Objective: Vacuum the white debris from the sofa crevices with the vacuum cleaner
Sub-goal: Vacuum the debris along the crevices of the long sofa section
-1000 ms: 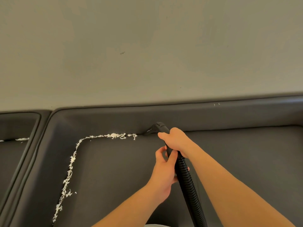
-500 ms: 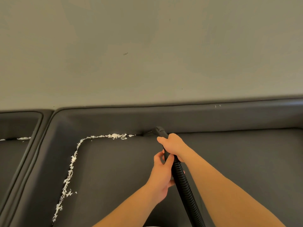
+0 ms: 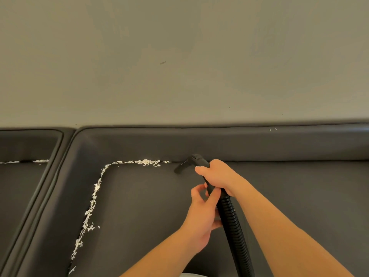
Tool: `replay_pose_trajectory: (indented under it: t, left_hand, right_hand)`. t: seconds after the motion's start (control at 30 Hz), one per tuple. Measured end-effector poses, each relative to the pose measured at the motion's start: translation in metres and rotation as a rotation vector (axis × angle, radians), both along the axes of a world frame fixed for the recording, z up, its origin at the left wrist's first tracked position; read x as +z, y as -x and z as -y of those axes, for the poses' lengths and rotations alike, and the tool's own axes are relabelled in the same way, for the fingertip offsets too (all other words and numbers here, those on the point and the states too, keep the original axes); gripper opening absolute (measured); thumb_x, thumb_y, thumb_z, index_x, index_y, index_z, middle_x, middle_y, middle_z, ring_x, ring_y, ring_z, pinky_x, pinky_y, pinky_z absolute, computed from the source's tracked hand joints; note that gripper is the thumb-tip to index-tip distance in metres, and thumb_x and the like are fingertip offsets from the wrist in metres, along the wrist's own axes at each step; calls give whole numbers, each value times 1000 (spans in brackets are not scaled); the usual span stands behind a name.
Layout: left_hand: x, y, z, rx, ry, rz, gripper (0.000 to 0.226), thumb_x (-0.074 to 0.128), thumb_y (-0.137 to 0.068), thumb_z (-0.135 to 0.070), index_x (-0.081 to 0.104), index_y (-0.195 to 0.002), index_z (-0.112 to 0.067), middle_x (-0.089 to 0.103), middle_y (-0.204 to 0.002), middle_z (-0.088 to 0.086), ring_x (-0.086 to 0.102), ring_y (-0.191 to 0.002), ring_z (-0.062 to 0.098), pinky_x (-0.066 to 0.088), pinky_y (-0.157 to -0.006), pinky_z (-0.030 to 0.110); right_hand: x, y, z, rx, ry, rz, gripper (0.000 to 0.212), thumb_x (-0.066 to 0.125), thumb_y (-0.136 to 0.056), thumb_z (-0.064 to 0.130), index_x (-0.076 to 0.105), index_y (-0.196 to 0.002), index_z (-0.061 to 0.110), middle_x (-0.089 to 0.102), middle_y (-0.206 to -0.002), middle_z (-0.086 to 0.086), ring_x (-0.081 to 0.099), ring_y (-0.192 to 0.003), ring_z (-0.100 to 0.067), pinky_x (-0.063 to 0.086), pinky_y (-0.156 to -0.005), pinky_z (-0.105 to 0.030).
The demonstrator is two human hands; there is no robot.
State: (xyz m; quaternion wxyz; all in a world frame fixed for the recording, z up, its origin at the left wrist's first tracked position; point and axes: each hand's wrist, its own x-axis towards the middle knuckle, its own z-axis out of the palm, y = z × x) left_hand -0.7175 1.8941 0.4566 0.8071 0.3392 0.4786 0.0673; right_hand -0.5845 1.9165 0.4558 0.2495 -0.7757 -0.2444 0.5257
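A black vacuum nozzle (image 3: 184, 164) points left into the back crevice of the dark grey sofa seat (image 3: 151, 206). My right hand (image 3: 216, 173) grips the black tube just behind the nozzle. My left hand (image 3: 201, 214) holds the ribbed black hose (image 3: 234, 230) lower down, fingers curled round it. White debris (image 3: 147, 162) fills the back crevice left of the nozzle, rounds the corner and runs down the left side crevice (image 3: 89, 214). The crevice to the right of the nozzle shows no debris.
A second sofa seat (image 3: 18, 186) at the far left has white debris (image 3: 40, 161) in its back crevice. The sofa back (image 3: 279, 144) stands against a plain grey wall (image 3: 179, 56). Two tiny white flecks (image 3: 273, 129) sit on the back's top edge.
The nozzle and both hands have stayed near the same spot in the back crevice. The debris strand nearest the nozzle has shortened slightly.
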Motion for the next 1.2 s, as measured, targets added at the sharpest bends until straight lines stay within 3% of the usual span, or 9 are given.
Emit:
replay_pose_trajectory:
  t: [0.27,0.43,0.5,0.63,0.73,0.8,1.0,1.1,1.2]
  left_hand:
    - [-10,2,-21,32,-43,-50,45,60,-101,-42,35,-139,-36,70,-126,5,72,-111,26,59,-94,53]
    - [-22,6,-35,66,-21,-136,37,56,-103,-41,38,-134,-35,72,-117,-2,76,-97,17,62,-80,43]
    - [-24,6,-36,71,-19,-154,41,56,-103,-43,38,-138,-33,73,-118,-2,76,-99,18,61,-83,44]
    - [-25,4,-33,91,8,-196,49,57,-102,-43,37,-145,-29,71,-119,-2,71,-106,20,59,-87,45]
    - [-26,7,-25,106,52,-215,48,59,-102,-42,40,-143,-26,70,-119,-1,69,-107,20,58,-80,41]
    - [-29,16,-17,116,58,-221,48,60,-101,-44,42,-142,-26,71,-119,0,71,-107,21,60,-85,43]
    - [-28,61,-5,79,29,-124,58,67,-93,-52,46,-141,-27,74,-120,0,74,-108,22,58,-97,51]
    - [-23,75,-1,55,34,-61,49,65,-95,-53,48,-136,-31,75,-117,3,75,-105,24,58,-97,52]
    - [-15,94,-3,50,85,-20,37,60,-96,-57,49,-127,-40,76,-107,1,76,-93,22,56,-99,53]
  right_hand:
    - [-13,10,-27,-46,-20,19,33,55,-94,34,48,-72,9,65,-72,-12,60,-69,-30,49,-70,-39]
    - [-33,23,-46,-69,14,56,37,53,-94,33,52,-67,7,67,-72,-10,57,-67,-26,47,-68,-36]
    - [-37,27,-48,-66,21,84,38,53,-93,33,51,-66,8,68,-72,-10,57,-66,-25,47,-67,-35]
    - [-39,30,-45,-78,25,91,36,52,-96,34,55,-74,6,72,-81,-16,60,-69,-27,50,-70,-36]
    - [-39,32,-36,-82,21,79,38,52,-97,35,56,-72,7,70,-75,-11,61,-70,-27,54,-77,-41]
    - [-38,40,-28,-75,26,61,39,52,-97,35,55,-69,8,68,-73,-9,62,-71,-28,56,-82,-45]
    - [-24,71,-15,-96,-10,66,40,55,-95,38,53,-66,9,67,-67,-7,61,-65,-27,55,-73,-42]
    - [-12,87,-10,-162,-26,32,36,57,-92,35,56,-70,7,67,-66,-9,65,-67,-32,58,-81,-50]
    - [-5,111,-15,-171,-32,82,36,56,-93,36,56,-72,7,67,-66,-8,63,-66,-29,57,-80,-48]
